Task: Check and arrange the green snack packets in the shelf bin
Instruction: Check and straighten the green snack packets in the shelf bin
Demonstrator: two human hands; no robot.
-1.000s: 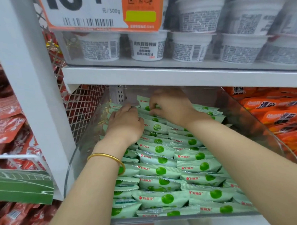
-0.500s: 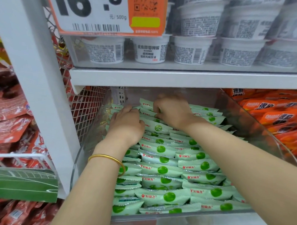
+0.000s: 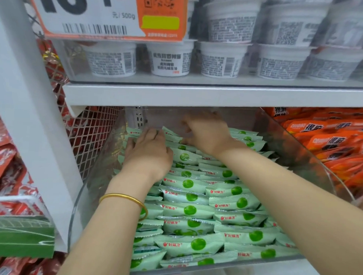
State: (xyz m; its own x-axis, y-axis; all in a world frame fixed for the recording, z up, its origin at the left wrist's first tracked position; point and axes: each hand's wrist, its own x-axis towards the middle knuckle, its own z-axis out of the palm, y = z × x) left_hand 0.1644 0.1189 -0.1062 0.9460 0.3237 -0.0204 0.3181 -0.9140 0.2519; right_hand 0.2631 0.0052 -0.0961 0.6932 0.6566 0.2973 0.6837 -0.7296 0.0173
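We're pressing the left hand [image 3: 149,154] flat on the rear green packets [image 3: 190,209]; can't tell the right hand [image 3: 205,134] grip. We're judging them light and slippery: pinch the crimped ends.

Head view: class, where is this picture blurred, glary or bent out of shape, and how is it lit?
In the head view, the right hand is smeared by motion at the bin's back; front green packets read sharp; the clear bin wall carries hazy reflections; the wide lens tilts the white upright; light is soft and even.
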